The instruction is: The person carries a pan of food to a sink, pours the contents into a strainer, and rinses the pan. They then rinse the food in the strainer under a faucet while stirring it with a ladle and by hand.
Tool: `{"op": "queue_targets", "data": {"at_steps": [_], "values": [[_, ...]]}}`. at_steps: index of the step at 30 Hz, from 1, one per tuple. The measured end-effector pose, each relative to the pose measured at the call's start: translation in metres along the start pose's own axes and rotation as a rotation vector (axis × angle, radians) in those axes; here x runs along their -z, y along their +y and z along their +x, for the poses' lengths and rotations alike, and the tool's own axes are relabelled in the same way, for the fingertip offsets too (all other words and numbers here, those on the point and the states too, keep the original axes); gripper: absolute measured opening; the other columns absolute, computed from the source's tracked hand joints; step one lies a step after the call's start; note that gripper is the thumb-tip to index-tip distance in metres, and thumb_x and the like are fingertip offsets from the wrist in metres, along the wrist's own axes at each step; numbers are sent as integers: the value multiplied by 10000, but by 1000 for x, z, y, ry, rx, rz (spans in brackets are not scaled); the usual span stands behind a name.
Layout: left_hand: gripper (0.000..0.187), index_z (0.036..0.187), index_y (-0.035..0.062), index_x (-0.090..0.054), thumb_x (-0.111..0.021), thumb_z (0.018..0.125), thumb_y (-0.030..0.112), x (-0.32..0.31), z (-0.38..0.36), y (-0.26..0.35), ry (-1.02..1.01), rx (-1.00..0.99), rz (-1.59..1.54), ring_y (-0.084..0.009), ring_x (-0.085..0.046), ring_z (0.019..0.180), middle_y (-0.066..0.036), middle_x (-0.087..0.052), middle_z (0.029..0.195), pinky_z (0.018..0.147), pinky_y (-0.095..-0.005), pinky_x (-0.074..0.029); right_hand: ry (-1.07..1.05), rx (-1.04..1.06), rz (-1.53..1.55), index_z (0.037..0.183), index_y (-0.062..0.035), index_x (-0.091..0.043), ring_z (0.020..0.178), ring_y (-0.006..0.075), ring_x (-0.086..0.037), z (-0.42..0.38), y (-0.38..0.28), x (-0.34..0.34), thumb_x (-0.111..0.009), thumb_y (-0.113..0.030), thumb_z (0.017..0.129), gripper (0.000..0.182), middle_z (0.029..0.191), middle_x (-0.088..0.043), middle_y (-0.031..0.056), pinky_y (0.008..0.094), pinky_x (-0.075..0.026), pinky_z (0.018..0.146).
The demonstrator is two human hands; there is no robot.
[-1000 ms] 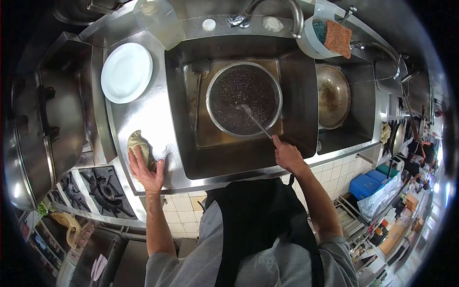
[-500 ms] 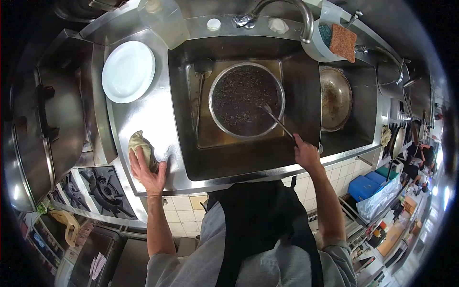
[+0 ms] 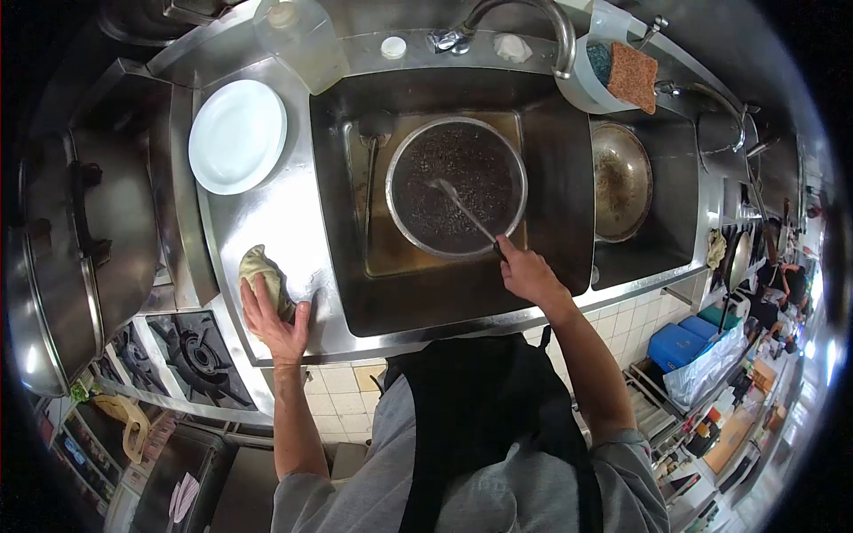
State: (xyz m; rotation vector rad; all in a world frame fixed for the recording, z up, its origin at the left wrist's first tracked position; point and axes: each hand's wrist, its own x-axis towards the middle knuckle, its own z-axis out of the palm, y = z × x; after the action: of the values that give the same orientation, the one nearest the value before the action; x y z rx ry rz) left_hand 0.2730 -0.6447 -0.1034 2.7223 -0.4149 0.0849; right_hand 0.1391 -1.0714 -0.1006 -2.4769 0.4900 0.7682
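Note:
A round metal pot (image 3: pixel 388 197) stands in the large sink, filled with dark liquid and small dark pieces that look like beans (image 3: pixel 444 151). My right hand (image 3: pixel 533 277) is closed round the dark handle of a long metal spoon (image 3: pixel 466 210), whose head is in the liquid near the pot's middle. On the steel counter at the left, my left hand (image 3: pixel 274 322) rests with outstretched fingers on a crumpled pale cloth (image 3: pixel 259 263), thumb apart on the metal. Behind the pot's left side, a long-handled utensil (image 3: pixel 371 169) leans in the sink.
White plates (image 3: pixel 237 138) are stacked on the left counter. A faucet (image 3: pixel 563 40) arches over the sink's back edge, beside a container (image 3: pixel 579 84) with a brown sponge (image 3: pixel 633 78). A wide pan (image 3: pixel 622 182) sits in the right basin. A stove burner (image 3: pixel 197 348) is at lower left.
My right hand has moved left and slightly up, carrying the spoon's head from the right side of the pot toward its middle. The left hand stays on the cloth.

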Motion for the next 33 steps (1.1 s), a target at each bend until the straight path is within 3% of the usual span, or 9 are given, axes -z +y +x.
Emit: {"op": "queue_targets", "data": {"at_steps": [5, 9, 12, 14, 19, 22, 24, 33], "values": [[916, 1465, 37, -370, -596, 811, 638, 1, -1, 1, -14, 15, -7, -460, -321, 1354, -304, -311, 1480, 1098, -546, -214, -123, -64, -60, 1394, -84, -358, 783, 482, -644, -36, 15, 4, -549, -159, 874, 558, 820, -657, 279, 575, -514, 744], [902, 1471, 36, -361, -550, 849, 662, 3, 0, 3, -27, 14, -6, -449, -309, 1369, -290, -301, 1491, 1110, -542, -211, -131, -106, -125, 1398, -105, -368, 782, 482, -643, -52, 64, 15, -561, -160, 868, 566, 816, -655, 280, 575, -513, 735], [922, 1475, 37, -353, -539, 843, 683, 3, -1, 3, -32, 23, -6, -448, -307, 1371, -291, -298, 1493, 1109, -549, -207, 1, -116, -41, 1387, -121, -391, 786, 482, -641, -53, 78, 24, -576, -153, 855, 565, 810, -655, 278, 578, -511, 723], [934, 1470, 49, -365, -599, 805, 660, 2, -2, 0, -36, 23, 16, -467, -316, 1353, -306, -309, 1479, 1099, -550, -215, 52, -131, -79, 1367, -116, -410, 796, 480, -639, -40, 66, 29, -572, -153, 859, 534, 813, -654, 277, 576, -510, 728], [937, 1471, 48, -363, -607, 802, 656, 1, -1, 0, -27, 4, -9, -471, -318, 1351, -312, -313, 1472, 1094, -557, -227, 95, -171, -43, 1356, -120, -420, 818, 485, -637, -1, 40, 8, -562, -156, 869, 508, 819, -656, 274, 573, -509, 746], [952, 1493, 66, -329, -516, 831, 724, 1, -2, -1, -45, 14, -4, -444, -285, 1386, -286, -266, 1512, 1107, -570, -190, 72, -149, 24, 1354, -128, -420, 859, 490, -631, 8, 17, 3, -557, -154, 870, 503, 856, -655, 284, 573, -504, 777], [939, 1474, 54, -360, -599, 802, 664, 1, -1, -1, -36, 8, 18, -473, -320, 1350, -315, -311, 1472, 1097, -556, -221, 43, -106, 24, 1353, -133, -416, 891, 488, -625, 7, 11, 3, -557, -152, 866, 508, 897, -649, 294, 568, -498, 801], [959, 1484, 66, -347, -575, 802, 701, 2, -2, -3, -54, 30, -22, -444, -302, 1374, -294, -284, 1497, 1106, -560, -195, -104, -70, 26, 1327, -78, -468, 902, 477, -628, -40, 16, 40, -573, -142, 844, 499, 935, -653, 287, 551, -494, 813]]}}
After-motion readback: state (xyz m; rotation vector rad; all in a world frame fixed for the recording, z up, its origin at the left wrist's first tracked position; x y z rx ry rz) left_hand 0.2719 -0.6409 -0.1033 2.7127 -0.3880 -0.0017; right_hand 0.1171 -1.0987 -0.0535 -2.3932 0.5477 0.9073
